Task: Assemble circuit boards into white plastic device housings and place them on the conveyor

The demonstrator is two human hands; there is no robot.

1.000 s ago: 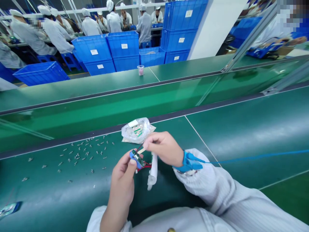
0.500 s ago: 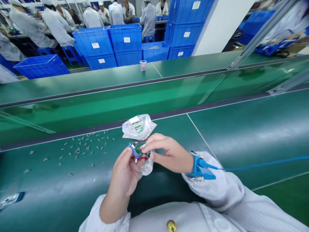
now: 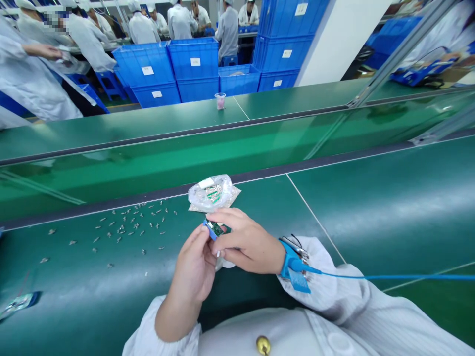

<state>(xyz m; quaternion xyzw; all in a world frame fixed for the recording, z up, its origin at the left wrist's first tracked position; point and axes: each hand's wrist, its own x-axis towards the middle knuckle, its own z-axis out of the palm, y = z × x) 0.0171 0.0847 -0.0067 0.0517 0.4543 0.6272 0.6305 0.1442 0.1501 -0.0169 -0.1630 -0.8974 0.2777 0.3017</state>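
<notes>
Between my hands is a small green circuit board in a blue casing [image 3: 212, 231]. My left hand [image 3: 195, 262] grips its left end with thumb and fingers. My right hand [image 3: 248, 241] reaches over the board from the right, its fingers closed around the other end and covering much of it. Something whitish, partly hidden, shows beneath my hands. Just beyond them an opened clear plastic bag [image 3: 211, 194] holds small metal and green parts. Many small metal pieces [image 3: 128, 222] lie scattered on the green bench to the left.
A blue wrist strap [image 3: 293, 264] circles my right wrist, its cord running right. Another blue-edged board [image 3: 20, 304] lies at the far left. Beyond a clear green-tinted divider [image 3: 166, 163] stand a small plastic cup [image 3: 220, 101], stacked blue crates [image 3: 193, 62] and several people in white.
My right hand has moved left and closed further over the board, hiding more of it and the red wires. A person in white has come into view at the upper left.
</notes>
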